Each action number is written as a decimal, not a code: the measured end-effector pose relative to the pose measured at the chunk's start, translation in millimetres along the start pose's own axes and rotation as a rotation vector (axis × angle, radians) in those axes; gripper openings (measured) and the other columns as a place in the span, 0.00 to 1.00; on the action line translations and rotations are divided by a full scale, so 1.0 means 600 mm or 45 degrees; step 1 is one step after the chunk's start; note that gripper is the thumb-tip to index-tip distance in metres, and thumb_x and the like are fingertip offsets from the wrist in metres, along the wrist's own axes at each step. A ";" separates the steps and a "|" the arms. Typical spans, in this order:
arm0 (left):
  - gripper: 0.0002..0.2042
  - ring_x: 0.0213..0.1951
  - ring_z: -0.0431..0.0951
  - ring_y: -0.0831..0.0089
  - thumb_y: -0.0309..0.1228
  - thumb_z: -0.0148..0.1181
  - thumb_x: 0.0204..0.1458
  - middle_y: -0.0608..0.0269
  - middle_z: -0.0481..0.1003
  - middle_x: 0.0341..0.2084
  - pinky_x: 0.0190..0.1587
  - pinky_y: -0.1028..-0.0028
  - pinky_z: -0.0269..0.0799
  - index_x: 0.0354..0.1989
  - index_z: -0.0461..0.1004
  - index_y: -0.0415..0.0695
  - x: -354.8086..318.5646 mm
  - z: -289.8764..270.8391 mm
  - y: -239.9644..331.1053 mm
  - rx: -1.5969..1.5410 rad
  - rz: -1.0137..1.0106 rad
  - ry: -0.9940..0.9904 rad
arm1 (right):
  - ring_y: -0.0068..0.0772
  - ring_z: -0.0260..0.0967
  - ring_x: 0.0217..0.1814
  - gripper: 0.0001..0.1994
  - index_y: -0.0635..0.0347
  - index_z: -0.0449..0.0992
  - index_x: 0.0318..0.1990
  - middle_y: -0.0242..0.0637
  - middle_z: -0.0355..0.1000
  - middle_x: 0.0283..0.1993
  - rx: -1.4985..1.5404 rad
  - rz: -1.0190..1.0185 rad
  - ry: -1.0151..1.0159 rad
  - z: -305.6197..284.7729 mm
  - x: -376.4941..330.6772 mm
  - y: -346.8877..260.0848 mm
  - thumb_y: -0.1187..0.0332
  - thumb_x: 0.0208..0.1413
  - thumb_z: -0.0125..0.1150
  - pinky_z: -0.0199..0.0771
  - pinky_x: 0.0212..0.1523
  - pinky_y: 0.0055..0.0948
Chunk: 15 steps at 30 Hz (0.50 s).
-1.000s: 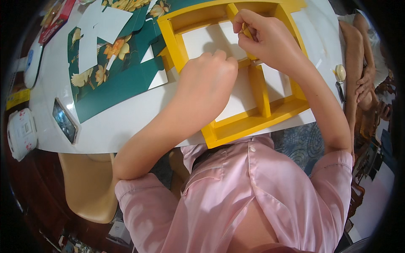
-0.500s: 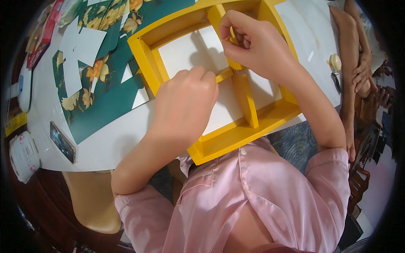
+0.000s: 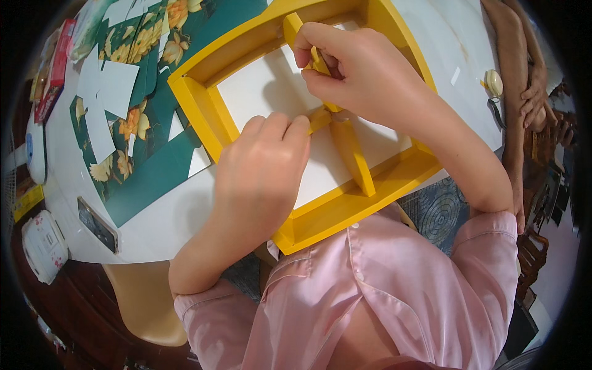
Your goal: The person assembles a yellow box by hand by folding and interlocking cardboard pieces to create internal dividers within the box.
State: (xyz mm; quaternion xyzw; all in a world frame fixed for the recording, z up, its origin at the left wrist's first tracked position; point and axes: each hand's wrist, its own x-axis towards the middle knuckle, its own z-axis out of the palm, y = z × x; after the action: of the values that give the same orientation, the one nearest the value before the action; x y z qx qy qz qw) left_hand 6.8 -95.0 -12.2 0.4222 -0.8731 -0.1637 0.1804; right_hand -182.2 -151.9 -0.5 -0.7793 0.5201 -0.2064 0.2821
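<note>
A yellow open box (image 3: 198,117) with a white bottom lies at the table's front edge, its inside split by yellow dividers. My right hand (image 3: 373,74) pinches the upright far divider (image 3: 292,28) between thumb and fingers. My left hand (image 3: 259,169) is closed over the left arm of the cross divider (image 3: 319,121), its fingertips hidden under the knuckles. The near divider (image 3: 353,159) runs from the crossing toward the front wall and leans a little. Around the crossing, the two hands are close together but apart.
Green floral card sheets (image 3: 145,185) and white paper pieces (image 3: 120,80) lie left of the box. A phone (image 3: 97,223) rests near the left table edge. At right are a round cream object (image 3: 493,82) with a dark strap and another person's hand (image 3: 531,106).
My right thumb and fingers have come down onto the far divider, whose far end has swung left. My left hand stays at the cross divider. The whole view has shifted slightly.
</note>
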 end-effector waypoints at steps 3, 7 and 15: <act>0.08 0.31 0.73 0.63 0.26 0.58 0.49 0.60 0.70 0.26 0.28 0.68 0.72 0.38 0.74 0.38 -0.001 -0.001 0.000 0.003 -0.014 -0.054 | 0.45 0.74 0.28 0.07 0.59 0.74 0.36 0.44 0.74 0.26 -0.030 -0.001 -0.019 0.005 0.002 0.002 0.71 0.49 0.61 0.73 0.32 0.39; 0.10 0.34 0.74 0.61 0.23 0.57 0.45 0.59 0.70 0.28 0.31 0.67 0.73 0.37 0.73 0.39 -0.001 -0.003 0.001 0.014 -0.022 -0.097 | 0.29 0.60 0.14 0.07 0.60 0.71 0.39 0.35 0.57 0.14 -0.020 -0.048 -0.011 0.015 0.003 0.008 0.73 0.52 0.58 0.63 0.17 0.31; 0.08 0.37 0.75 0.58 0.28 0.59 0.51 0.58 0.75 0.32 0.38 0.62 0.72 0.40 0.75 0.42 0.000 0.002 0.004 0.032 -0.131 -0.115 | 0.33 0.62 0.16 0.08 0.58 0.70 0.38 0.37 0.61 0.16 -0.134 -0.196 0.123 0.020 -0.001 0.011 0.73 0.51 0.59 0.59 0.21 0.34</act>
State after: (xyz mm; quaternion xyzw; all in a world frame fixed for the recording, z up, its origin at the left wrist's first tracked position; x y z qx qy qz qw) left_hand 4.9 -93.2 -12.1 0.4609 -0.8595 -0.1807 0.1270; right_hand -179.6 -150.6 -13.9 -0.8197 0.4818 -0.2374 0.1988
